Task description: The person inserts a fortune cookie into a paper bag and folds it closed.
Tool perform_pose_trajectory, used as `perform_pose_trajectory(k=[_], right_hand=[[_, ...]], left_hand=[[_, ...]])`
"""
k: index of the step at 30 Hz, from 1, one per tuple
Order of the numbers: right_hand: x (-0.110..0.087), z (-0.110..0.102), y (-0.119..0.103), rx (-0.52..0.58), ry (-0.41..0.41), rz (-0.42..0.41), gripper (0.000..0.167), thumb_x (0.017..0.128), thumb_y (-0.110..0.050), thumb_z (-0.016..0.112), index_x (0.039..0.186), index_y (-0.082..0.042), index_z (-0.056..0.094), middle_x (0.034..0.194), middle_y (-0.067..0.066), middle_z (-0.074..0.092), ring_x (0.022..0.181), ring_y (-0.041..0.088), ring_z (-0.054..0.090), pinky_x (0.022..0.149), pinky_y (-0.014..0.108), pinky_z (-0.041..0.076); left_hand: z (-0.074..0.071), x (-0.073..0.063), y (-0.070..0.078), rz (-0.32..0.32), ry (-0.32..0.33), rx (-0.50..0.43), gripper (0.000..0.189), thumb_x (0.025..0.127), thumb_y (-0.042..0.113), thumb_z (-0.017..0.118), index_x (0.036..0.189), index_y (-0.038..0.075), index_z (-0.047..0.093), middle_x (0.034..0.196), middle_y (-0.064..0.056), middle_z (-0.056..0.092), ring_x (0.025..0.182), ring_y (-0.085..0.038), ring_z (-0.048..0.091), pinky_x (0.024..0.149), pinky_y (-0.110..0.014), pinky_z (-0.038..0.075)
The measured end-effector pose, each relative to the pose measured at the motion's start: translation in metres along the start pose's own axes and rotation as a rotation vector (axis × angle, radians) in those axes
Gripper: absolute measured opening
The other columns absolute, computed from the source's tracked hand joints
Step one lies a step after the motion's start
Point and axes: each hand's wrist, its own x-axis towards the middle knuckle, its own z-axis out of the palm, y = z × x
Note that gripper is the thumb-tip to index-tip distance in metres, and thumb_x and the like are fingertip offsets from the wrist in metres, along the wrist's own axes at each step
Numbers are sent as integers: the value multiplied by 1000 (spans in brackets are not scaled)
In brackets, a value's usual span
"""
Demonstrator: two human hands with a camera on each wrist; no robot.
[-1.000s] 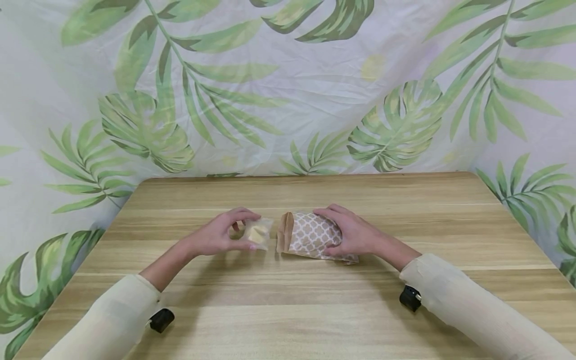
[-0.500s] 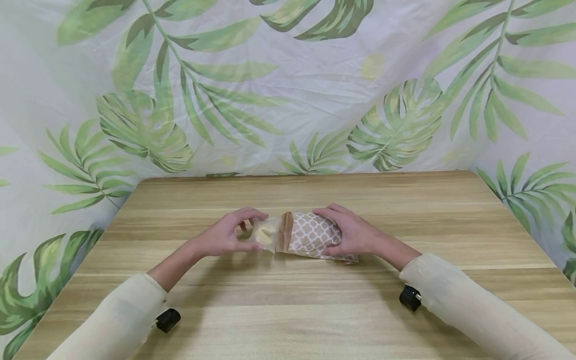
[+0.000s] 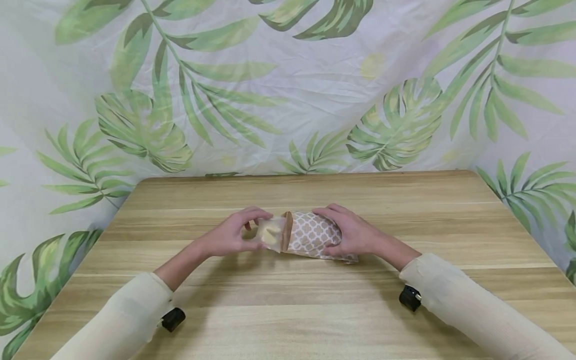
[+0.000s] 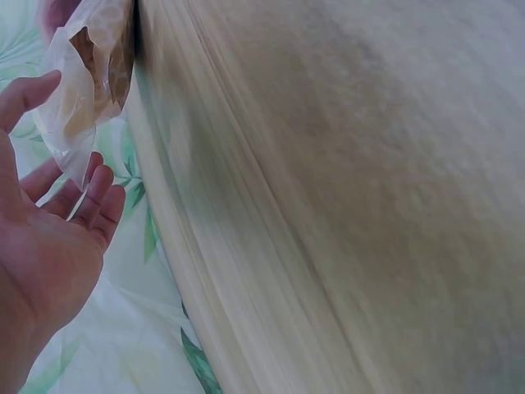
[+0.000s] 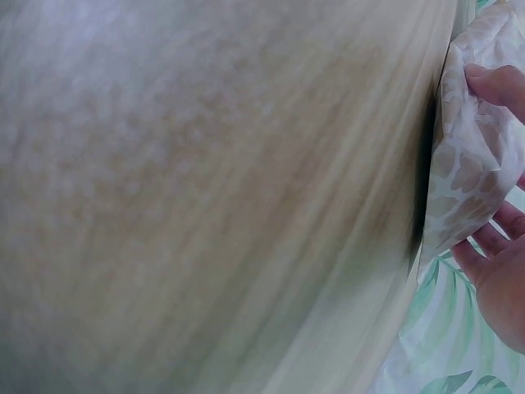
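Note:
A brown paper bag (image 3: 312,235) with a white lattice pattern lies on its side in the head view, its mouth facing left. My right hand (image 3: 353,232) grips its closed end between thumb and fingers. In my left hand (image 3: 231,234) is a small translucent packet (image 3: 271,235) with something pale yellow inside, held by its edges between thumb and fingers. The packet's right edge is at the bag's mouth and seems to be just inside it. In the left wrist view the packet (image 4: 70,115) meets the brown inner side of the bag (image 4: 115,61).
Both hands work over a wood-grain table (image 3: 306,310). A leaf-printed cloth (image 3: 315,100) hangs behind the table's back edge. Black wrist cameras (image 3: 173,319) hang below the cream sleeves (image 3: 117,315).
My left hand has moved right with the packet, from a small gap away up to the bag's mouth. The right hand and the bag have stayed in place.

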Motion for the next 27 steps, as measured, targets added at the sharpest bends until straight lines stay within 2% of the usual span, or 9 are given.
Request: perform_pose_trajectory(k=[4,13,22,27], right_hand=[[1,0,0,4,-2,-1,95,71,-22,94,152,-4,48,132,9,57,118,26,58,104,48,49],[1,-1,0,11,-3,-5,94,71,-22,95,151,-3,49,132,10,57,119,26,58,105,49,49],[0,-1,0,20,-7,1,95,70,-21,95,152,-4,48,132,9,57,118,26,58,105,48,49],[0,0,1,20,-5,-1,96,70,-21,95,152,-3,49,131,9,57,118,25,58,105,48,49]], left_hand=[[3,4,3,-2,14,30,63,80,13,84,135,-5,61,133,-18,61,107,-25,56,86,-42,52],[6,9,10,-43,34,64,66,82,18,83,138,-6,58,142,-23,53,118,-32,55,91,-51,52],[6,11,13,-33,73,71,63,80,14,84,135,-6,60,137,-19,56,121,-36,55,93,-54,50],[7,10,13,-13,86,68,65,80,12,85,136,-6,59,138,-19,55,126,-38,53,101,-58,47]])
